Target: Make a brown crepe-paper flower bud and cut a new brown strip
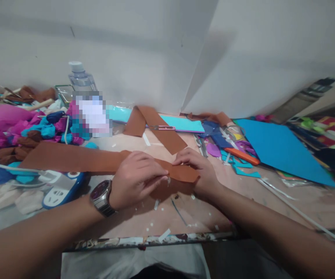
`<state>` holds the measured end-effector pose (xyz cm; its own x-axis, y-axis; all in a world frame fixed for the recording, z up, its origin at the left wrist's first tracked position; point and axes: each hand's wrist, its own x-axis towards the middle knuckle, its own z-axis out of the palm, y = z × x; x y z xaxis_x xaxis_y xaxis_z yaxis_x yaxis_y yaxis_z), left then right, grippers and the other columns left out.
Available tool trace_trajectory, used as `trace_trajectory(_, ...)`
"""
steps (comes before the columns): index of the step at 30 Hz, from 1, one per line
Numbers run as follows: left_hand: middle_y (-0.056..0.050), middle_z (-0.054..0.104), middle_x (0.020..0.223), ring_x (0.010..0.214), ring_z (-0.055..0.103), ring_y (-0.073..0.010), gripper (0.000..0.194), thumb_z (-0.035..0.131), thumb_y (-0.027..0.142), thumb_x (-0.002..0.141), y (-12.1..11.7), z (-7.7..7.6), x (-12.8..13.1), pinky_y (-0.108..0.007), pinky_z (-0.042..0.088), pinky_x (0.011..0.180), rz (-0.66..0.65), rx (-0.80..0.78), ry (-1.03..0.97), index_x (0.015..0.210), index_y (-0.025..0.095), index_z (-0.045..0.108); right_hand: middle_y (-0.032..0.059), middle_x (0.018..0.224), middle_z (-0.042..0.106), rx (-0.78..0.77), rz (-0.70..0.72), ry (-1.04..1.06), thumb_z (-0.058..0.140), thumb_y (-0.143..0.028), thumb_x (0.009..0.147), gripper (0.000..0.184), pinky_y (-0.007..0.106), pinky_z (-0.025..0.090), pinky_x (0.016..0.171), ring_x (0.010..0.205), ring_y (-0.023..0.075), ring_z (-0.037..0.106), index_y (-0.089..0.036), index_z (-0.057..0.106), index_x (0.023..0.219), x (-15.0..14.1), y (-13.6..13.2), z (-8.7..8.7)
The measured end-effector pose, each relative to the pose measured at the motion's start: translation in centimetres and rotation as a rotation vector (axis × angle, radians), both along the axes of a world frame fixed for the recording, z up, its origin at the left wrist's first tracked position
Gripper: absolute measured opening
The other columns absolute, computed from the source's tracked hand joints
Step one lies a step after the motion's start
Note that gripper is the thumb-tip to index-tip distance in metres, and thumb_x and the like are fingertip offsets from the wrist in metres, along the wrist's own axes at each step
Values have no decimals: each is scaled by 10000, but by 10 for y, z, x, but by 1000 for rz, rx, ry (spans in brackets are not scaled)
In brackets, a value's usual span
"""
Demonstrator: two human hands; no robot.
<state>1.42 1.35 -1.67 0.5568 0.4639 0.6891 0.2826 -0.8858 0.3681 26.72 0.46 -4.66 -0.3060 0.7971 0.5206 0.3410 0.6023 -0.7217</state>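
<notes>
A long brown strip [77,158], of crepe paper or a similar sheet, runs from the left across the table to both hands. My left hand [138,176], with a metal watch at the wrist, pinches its edge between thumb and fingertips. My right hand [200,172] is closed round the strip's short right end from behind, with some fingers hidden by it. Between the hands the strip looks gathered at the pinched spot. Beyond lies another folded brown strip [167,133], with small pink-handled thread snips [164,127] on top.
Crumpled magenta paper [9,118] and a blue-and-white power strip [64,190] lie left. A bottle [81,79] stands behind. To the right are an orange-handled tool [241,155], a blue sheet [283,149] and a thin white stick [303,211]. Small scraps dot the table.
</notes>
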Motion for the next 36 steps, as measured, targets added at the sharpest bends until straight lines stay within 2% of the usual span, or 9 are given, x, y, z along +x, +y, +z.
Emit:
trace_trajectory(4, -37, 811, 993, 920, 684, -195, 66, 721, 204, 967, 1, -2, 1, -363, 538, 876, 12, 1, -7, 1018, 224, 756, 75, 1121, 671, -71, 25, 33, 910, -324, 790, 318, 273, 527, 706, 1005, 202, 678, -269, 759, 1065, -2, -1, 0)
trace_trajectory(10, -62, 803, 1082, 1021, 700, -203, 122, 683, 187, 992, 5, -12, 1, -362, 547, 933, 46, -90, 8, 1080, 209, 766, 75, 1164, 719, -238, 129, 181, 832, -281, 894, 151, 317, 592, 930, 1124, 185, 699, -245, 770, 1028, -13, 0, -2)
trace_trajectory(13, -50, 812, 1054, 997, 710, -201, 125, 669, 227, 1011, 7, -14, 1, -353, 543, 921, 76, -117, 18, 1084, 207, 769, 69, 1154, 724, -251, 124, 136, 828, -313, 900, 171, 290, 579, 857, 1100, 185, 701, -248, 771, 1047, -11, -2, 0)
trace_trajectory(18, -20, 820, 962, 892, 736, -181, 138, 679, 293, 1009, 5, -12, 2, -306, 537, 807, 173, -296, 54, 1012, 225, 798, 63, 1097, 745, -141, 92, -96, 940, -411, 768, 481, 300, 533, 803, 968, 194, 693, -240, 742, 1172, -8, -6, 8)
trace_trajectory(19, -11, 825, 964, 879, 741, -174, 134, 683, 290, 1004, 4, -12, 3, -296, 537, 793, 177, -343, 59, 1010, 233, 804, 59, 1066, 749, -121, 71, -111, 925, -409, 788, 450, 304, 529, 803, 940, 190, 688, -237, 744, 1163, -9, -7, 9)
trace_trajectory(22, 16, 837, 982, 849, 757, -153, 145, 675, 297, 1007, 1, -12, 4, -272, 543, 772, 162, -498, 61, 1025, 264, 815, 49, 937, 746, -102, 13, -94, 819, -348, 899, 179, 310, 524, 801, 877, 179, 682, -217, 773, 1010, -12, -8, 9)
trace_trajectory(24, 19, 841, 994, 857, 769, -151, 156, 669, 317, 1008, -1, -12, 5, -268, 558, 782, 154, -598, 48, 1053, 271, 811, 46, 887, 740, -153, -16, -60, 782, -326, 922, 122, 305, 522, 779, 844, 174, 686, -204, 775, 928, -13, -8, 7)
trace_trajectory(31, -37, 815, 1084, 941, 778, -193, 266, 796, 340, 888, 0, -19, 8, -298, 614, 842, 134, -772, -64, 1121, 219, 752, 39, 889, 765, -461, -40, 155, 792, -436, 902, 255, 304, 543, 770, 831, 181, 696, -185, 751, 890, -12, -4, -8)
trace_trajectory(36, -56, 811, 1035, 908, 777, -194, 187, 727, 279, 924, -2, -19, 9, -311, 624, 815, 79, -890, -124, 1091, 196, 734, 24, 854, 760, -495, -10, 155, 806, -428, 888, 246, 294, 544, 741, 792, 173, 691, -189, 749, 881, -12, -5, -7)
